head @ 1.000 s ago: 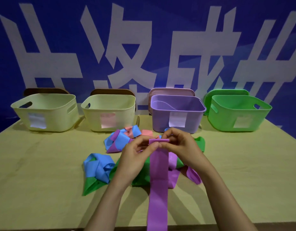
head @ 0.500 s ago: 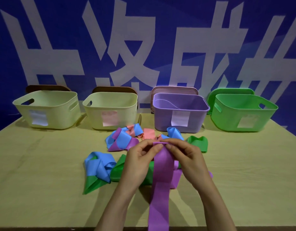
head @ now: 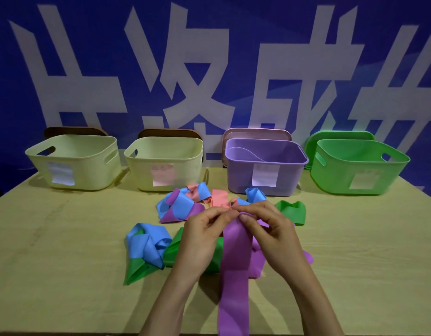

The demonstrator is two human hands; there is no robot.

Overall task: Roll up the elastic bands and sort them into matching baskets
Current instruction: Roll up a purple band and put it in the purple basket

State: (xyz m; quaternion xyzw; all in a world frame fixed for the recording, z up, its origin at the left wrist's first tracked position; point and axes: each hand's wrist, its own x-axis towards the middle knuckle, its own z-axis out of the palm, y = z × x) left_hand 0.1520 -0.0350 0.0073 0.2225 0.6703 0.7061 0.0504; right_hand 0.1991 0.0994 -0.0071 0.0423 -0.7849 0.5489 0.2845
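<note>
A long purple elastic band [head: 234, 267] hangs from both my hands down past the table's front edge. My left hand [head: 201, 236] and my right hand [head: 270, 232] pinch its top end between thumbs and fingertips, just above the pile. Loose bands lie on the table: a blue one [head: 149, 243], a green one [head: 136, 269] under it, a blue and purple tangle [head: 180, 204], a pink one [head: 219, 197] and a small green one [head: 292, 210]. Behind stand the purple basket [head: 241, 175] and the green basket [head: 330, 175].
Two pale yellow baskets [head: 88, 175] [head: 141, 175] stand at the back left, each with a paper label. Lids lean behind the baskets against a blue wall with large white characters. The wooden table [head: 64, 238] runs wide on both sides of the pile.
Both hands have kept pinching the purple band's top end and worked their fingers on it. The view has tilted slightly, so the baskets sit lower.
</note>
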